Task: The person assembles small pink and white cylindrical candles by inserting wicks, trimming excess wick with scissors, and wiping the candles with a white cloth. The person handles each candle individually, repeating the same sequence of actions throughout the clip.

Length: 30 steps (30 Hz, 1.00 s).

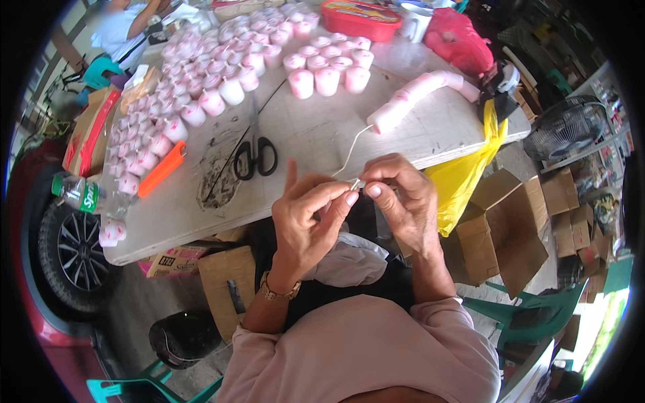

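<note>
Just past the table's near edge, my hands meet fingertip to fingertip. A thin white string [354, 146] runs from the end of a pale pink-and-white tube-like stack of cups [416, 94], lying on its side, down to my fingers. My left hand [309, 215] pinches the string's end between thumb and forefinger. My right hand [406, 201] is closed in a pinch against the same spot; a small whitish bit shows there, too small to name. Black-handled scissors [255, 159] lie left of my hands, and an orange cutter [162, 170] rests farther left.
Many pink-and-white filled cups [327, 81] stand in groups on the grey table [302, 134]. A red tub [359, 21], a white mug [415, 23] and a pink bag [458, 40] sit at the back. A yellow bag [463, 188] hangs off the right edge; a plastic bottle [80, 193] is at left.
</note>
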### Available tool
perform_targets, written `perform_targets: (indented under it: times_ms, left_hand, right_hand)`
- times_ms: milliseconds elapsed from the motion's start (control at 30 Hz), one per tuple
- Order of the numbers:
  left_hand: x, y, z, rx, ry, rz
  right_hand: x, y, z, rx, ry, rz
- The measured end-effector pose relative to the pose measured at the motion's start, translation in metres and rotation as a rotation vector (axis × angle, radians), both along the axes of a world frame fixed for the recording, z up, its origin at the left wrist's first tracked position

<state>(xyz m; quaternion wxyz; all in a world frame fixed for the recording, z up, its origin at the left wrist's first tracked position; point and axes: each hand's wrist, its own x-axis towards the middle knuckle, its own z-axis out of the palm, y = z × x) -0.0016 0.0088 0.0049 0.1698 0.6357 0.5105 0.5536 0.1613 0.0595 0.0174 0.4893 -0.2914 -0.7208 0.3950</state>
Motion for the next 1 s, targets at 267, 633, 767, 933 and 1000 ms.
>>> perform_targets:
  times_ms: [267, 633, 767, 933, 1000]
  left_hand:
    - [0.0, 0.003, -0.005, -0.135, -0.38, -0.149]
    - [-0.001, 0.002, -0.002, -0.257, -0.424, -0.08]
    - [0.001, 0.004, -0.006, -0.121, -0.231, -0.002]
    - [0.006, 0.006, -0.011, 0.097, -0.006, 0.135]
    - [0.007, 0.01, -0.013, 0.239, 0.122, 0.22]
  right_hand:
    - [-0.01, 0.005, -0.003, 0.246, -0.053, -0.046]
    - [-0.016, 0.01, -0.005, 0.648, -0.236, -0.147]
    - [-0.015, 0.012, -0.006, 0.691, -0.307, -0.172]
    - [-0.015, 0.011, -0.006, 0.616, -0.327, -0.173]
    - [-0.015, 0.009, -0.006, 0.57, -0.317, -0.17]
